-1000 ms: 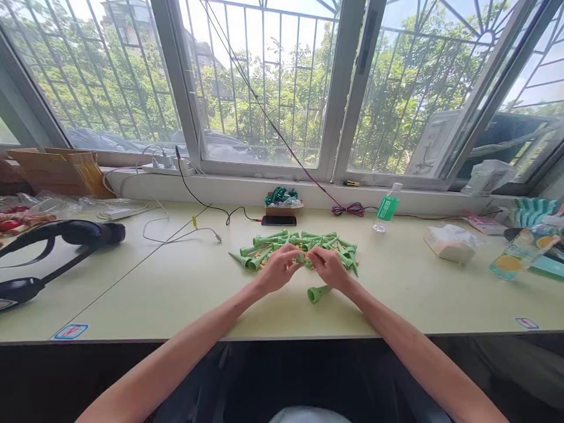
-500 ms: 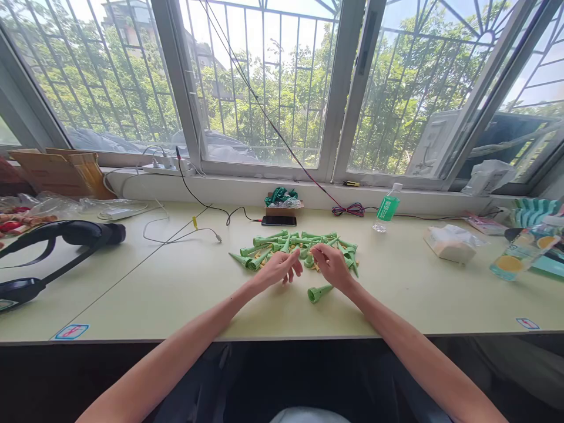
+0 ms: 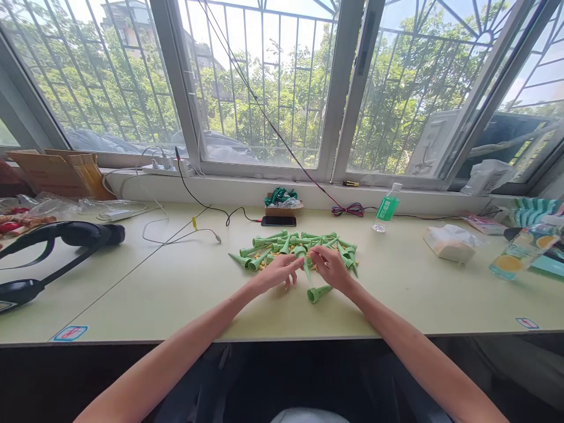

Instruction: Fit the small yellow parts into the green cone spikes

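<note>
Between my two hands is a green plastic spike, its wide end up and its narrow tip slanting down toward me. My left hand grips it at the upper part with thumb and fingers. Close against its right side, my right hand is closed in a pinch; whatever is in those fingertips is too small to make out. Behind both hands lies a pile of similar green spikes with small tan pieces among them. A single spike rests on the table in front of my right hand.
A phone and a small box with green wrapping are beyond the pile. A water bottle and a tissue pack stand to the right. A black headset and a cable lie left.
A green spike now shows upright between my hands, where none was plainly visible before. My left hand has turned slightly, its thumb now against the spike. My right hand has barely moved.
</note>
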Demonstrator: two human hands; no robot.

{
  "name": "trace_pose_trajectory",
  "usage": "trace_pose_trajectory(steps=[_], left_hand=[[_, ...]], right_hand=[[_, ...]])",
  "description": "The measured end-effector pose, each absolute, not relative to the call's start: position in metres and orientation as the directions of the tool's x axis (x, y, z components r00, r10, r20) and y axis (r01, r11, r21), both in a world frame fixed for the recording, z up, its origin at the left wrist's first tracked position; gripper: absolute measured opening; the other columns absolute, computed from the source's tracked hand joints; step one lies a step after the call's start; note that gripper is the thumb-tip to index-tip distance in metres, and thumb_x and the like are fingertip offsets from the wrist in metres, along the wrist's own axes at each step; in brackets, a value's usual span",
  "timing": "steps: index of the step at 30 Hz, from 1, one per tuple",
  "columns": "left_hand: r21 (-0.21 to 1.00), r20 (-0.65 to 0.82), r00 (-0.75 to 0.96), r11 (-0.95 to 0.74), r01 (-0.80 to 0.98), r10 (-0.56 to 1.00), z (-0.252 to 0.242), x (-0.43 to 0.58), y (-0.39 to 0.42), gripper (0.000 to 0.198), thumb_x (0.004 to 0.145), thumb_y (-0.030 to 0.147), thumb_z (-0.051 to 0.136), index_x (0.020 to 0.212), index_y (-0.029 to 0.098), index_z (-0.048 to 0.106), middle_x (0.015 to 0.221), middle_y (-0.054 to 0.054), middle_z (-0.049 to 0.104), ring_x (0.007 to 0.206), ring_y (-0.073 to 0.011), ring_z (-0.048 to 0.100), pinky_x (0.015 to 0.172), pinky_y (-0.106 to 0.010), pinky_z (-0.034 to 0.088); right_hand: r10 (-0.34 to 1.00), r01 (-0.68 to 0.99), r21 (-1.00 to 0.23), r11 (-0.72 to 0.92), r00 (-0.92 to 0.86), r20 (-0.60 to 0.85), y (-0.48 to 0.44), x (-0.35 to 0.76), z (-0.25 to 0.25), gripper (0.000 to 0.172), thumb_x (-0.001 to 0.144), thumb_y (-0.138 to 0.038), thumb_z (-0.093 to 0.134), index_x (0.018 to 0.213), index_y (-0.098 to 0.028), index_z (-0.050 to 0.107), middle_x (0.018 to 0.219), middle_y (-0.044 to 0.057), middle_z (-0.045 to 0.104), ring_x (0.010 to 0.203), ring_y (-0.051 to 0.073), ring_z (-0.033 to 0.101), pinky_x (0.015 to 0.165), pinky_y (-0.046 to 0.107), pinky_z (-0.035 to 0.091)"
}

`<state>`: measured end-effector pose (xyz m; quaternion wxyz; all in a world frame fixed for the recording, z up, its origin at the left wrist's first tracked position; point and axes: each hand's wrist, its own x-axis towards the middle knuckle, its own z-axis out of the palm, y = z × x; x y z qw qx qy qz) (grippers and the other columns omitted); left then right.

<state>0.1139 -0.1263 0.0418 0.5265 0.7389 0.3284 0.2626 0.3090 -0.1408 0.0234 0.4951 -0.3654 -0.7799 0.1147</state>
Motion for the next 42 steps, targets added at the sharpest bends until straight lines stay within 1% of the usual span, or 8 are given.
trace_pose_trajectory(steps=[8, 13, 18, 23, 27, 32, 36, 42], left_hand=[[0.824, 0.294, 0.556, -0.501, 0.266, 0.778, 0.031, 0.116, -0.123, 0.038, 0.079, 0.053, 0.063, 0.088, 0.016, 0.057, 0.061, 0.002, 0.052, 0.055, -0.0121, 0.055, 0.044, -0.02, 0.041], [0.763, 0.394, 0.526, -0.587, 0.27, 0.754, 0.03, 0.117, -0.121, 0.034, 0.08, 0.047, 0.063, 0.093, 0.016, 0.063, 0.083, -0.003, 0.057, 0.061, -0.0107, 0.054, 0.05, -0.022, 0.046], [0.703, 0.434, 0.547, -0.649, 0.292, 0.716, 0.031, 0.116, -0.12, 0.029, 0.086, 0.04, 0.056, 0.105, 0.021, 0.067, 0.097, -0.005, 0.056, 0.065, -0.0103, 0.054, 0.056, -0.023, 0.05], [0.706, 0.45, 0.482, -0.63, 0.325, 0.752, 0.029, 0.116, -0.118, 0.03, 0.083, 0.04, 0.059, 0.105, 0.02, 0.064, 0.099, -0.006, 0.057, 0.065, -0.0112, 0.056, 0.056, -0.024, 0.05], [0.825, 0.35, 0.423, -0.489, 0.282, 0.836, 0.03, 0.115, -0.117, 0.034, 0.083, 0.05, 0.059, 0.093, 0.017, 0.059, 0.083, -0.004, 0.06, 0.056, -0.0103, 0.054, 0.047, -0.021, 0.045], [0.973, 0.081, 0.553, -0.186, 0.136, 0.829, 0.038, 0.116, -0.12, 0.061, 0.086, 0.068, 0.041, 0.07, 0.011, 0.058, 0.078, -0.008, 0.059, 0.053, -0.0101, 0.054, 0.041, -0.021, 0.04], [0.992, -0.018, 0.631, -0.067, 0.111, 0.776, 0.043, 0.116, -0.123, 0.065, 0.082, 0.073, 0.043, 0.073, 0.01, 0.058, 0.085, -0.01, 0.061, 0.055, -0.0099, 0.054, 0.042, -0.022, 0.041], [0.993, -0.012, 0.643, -0.065, 0.095, 0.766, 0.042, 0.113, -0.124, 0.059, 0.08, 0.071, 0.048, 0.081, 0.012, 0.055, 0.078, -0.006, 0.058, 0.056, -0.0103, 0.055, 0.043, -0.021, 0.041]], right_hand=[[0.701, 0.496, -0.535, 0.684, -0.246, 0.669, -0.142, 0.307, 0.023, 0.031, 0.097, -0.031, 0.04, 0.069, -0.019, 0.045, 0.058, -0.004, 0.042, 0.052, 0.009, 0.033, 0.053, 0.022, 0.03], [0.711, 0.507, -0.537, 0.674, -0.25, 0.657, -0.141, 0.307, 0.021, 0.033, 0.097, -0.033, 0.039, 0.068, -0.019, 0.042, 0.057, -0.004, 0.04, 0.051, 0.009, 0.032, 0.053, 0.023, 0.029], [0.714, 0.506, -0.538, 0.674, -0.258, 0.651, -0.14, 0.307, 0.02, 0.032, 0.097, -0.034, 0.039, 0.07, -0.019, 0.045, 0.058, -0.004, 0.042, 0.051, 0.01, 0.034, 0.052, 0.023, 0.03], [0.713, 0.526, -0.535, 0.661, -0.218, 0.667, -0.141, 0.306, 0.022, 0.032, 0.097, -0.035, 0.039, 0.071, -0.019, 0.048, 0.057, -0.004, 0.042, 0.051, 0.01, 0.034, 0.052, 0.023, 0.031], [0.712, 0.524, -0.553, 0.648, -0.16, 0.684, -0.141, 0.307, 0.023, 0.03, 0.097, -0.035, 0.04, 0.073, -0.019, 0.049, 0.056, -0.004, 0.043, 0.05, 0.01, 0.036, 0.052, 0.023, 0.032], [0.705, 0.515, -0.552, 0.656, -0.155, 0.692, -0.143, 0.307, 0.025, 0.029, 0.097, -0.033, 0.04, 0.074, -0.019, 0.05, 0.058, -0.003, 0.045, 0.052, 0.01, 0.038, 0.053, 0.022, 0.033], [0.695, 0.484, -0.543, 0.686, -0.214, 0.686, -0.143, 0.307, 0.025, 0.03, 0.098, -0.033, 0.039, 0.073, -0.019, 0.05, 0.061, -0.003, 0.046, 0.053, 0.01, 0.039, 0.054, 0.022, 0.034], [0.694, 0.477, -0.542, 0.692, -0.236, 0.68, -0.142, 0.308, 0.023, 0.03, 0.097, -0.032, 0.041, 0.073, -0.019, 0.051, 0.06, -0.002, 0.048, 0.053, 0.01, 0.04, 0.054, 0.023, 0.034]])
